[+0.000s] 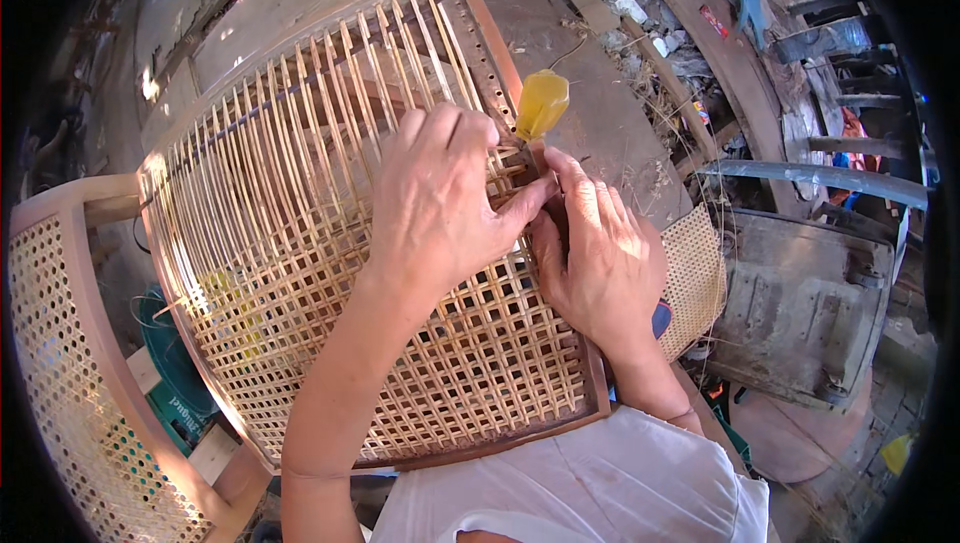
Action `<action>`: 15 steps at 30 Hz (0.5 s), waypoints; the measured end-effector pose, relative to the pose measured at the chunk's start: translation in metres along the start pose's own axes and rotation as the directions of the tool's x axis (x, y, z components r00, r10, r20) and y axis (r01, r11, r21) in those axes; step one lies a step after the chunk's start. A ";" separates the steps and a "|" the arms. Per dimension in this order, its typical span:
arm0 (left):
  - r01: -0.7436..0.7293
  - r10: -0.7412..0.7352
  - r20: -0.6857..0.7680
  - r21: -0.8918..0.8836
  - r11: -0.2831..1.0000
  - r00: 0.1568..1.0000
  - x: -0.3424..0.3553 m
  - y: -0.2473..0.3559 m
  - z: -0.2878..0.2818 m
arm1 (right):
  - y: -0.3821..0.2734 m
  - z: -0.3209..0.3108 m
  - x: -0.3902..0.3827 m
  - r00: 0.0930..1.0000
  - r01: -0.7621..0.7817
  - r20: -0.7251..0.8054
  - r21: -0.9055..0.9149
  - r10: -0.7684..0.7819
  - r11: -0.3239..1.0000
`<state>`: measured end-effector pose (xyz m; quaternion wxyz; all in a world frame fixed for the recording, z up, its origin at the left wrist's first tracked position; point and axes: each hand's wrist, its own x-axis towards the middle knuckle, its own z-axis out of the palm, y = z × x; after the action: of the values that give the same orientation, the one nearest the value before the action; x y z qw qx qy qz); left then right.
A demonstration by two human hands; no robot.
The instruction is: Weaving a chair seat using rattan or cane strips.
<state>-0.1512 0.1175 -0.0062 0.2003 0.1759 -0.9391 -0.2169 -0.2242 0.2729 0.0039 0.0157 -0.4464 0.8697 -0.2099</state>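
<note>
A wooden chair panel (482, 28) with a half-woven cane mesh (440, 368) lies tilted in front of me. Long bare cane strands (300, 133) run across its far part, and the nearer part is a close grid. My left hand (425, 203) is over the weave near the right rail, fingers curled and thumb reaching to my right fingers. At that rail my right hand (600, 263) is closed, thumb and forefinger pinched together; what lies between the fingertips is hidden. Just beyond them a tool with a translucent yellow handle (543, 103) stands upright at the rail, its shaft mostly hidden.
On the left is a wooden chair part with a finished cane panel (60, 343). A green crate (180, 413) shows below it. To the right lie another cane panel (690, 283), a worn grey plastic tray (800, 303) and a blue-grey bar (820, 178). Rubble (630, 18) and boards lie beyond.
</note>
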 end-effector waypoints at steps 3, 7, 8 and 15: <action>-0.042 0.041 0.027 0.019 0.999 0.999 0.002 -0.001 0.006 | 0.003 0.002 0.000 1.000 0.025 0.002 0.014 -0.025 1.000; -0.073 0.073 -0.001 -0.019 0.997 0.997 0.000 -0.001 0.009 | 0.004 0.001 0.003 0.999 0.045 0.010 0.009 -0.045 0.999; -0.071 0.071 0.004 -0.012 0.997 0.997 0.001 0.000 0.009 | 0.006 0.002 0.003 0.999 0.041 0.010 0.011 -0.041 0.999; -0.059 0.059 -0.007 -0.026 0.998 0.998 0.000 0.000 0.011 | 0.005 0.002 0.004 0.998 0.054 -0.018 0.020 -0.054 0.998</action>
<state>-0.1563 0.1216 -0.0152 0.2117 0.1460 -0.9404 -0.2226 -0.2299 0.2710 0.0007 0.0068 -0.4676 0.8553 -0.2232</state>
